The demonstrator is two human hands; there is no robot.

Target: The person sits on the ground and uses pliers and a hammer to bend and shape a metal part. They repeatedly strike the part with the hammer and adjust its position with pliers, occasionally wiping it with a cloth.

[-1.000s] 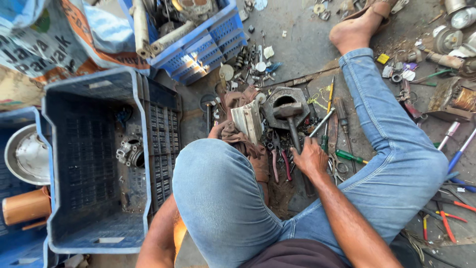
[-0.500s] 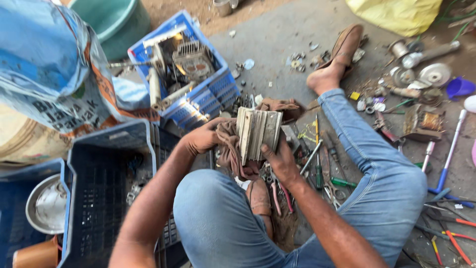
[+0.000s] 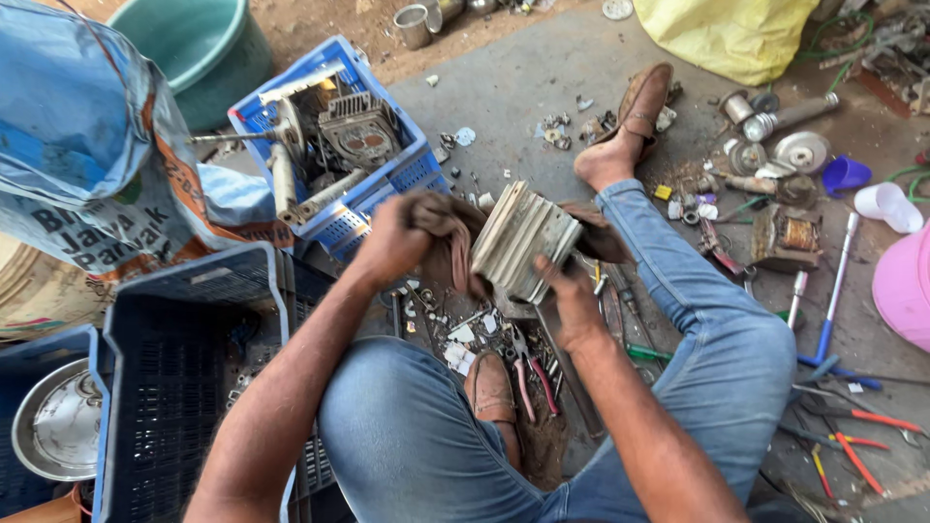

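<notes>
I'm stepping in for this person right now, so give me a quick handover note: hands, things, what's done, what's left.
Left hand: grips a brown rag pressed against the finned metal block.
Right hand: holds the block from below, lifted over the lap.
Nearby: pliers on the ground between the legs, dark crate at the left, blue crate of parts ahead.
Done: block is off the ground, rag on it.
Left: cannot tell how much wiping remains.

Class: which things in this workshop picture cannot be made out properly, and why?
- Head view: left hand fingers, buried in brown rag.
- Ribbed metal block: underside hidden by right hand.
- Steel bowl: partly behind dark crate.
- Pink tub: cut by right edge.
</notes>
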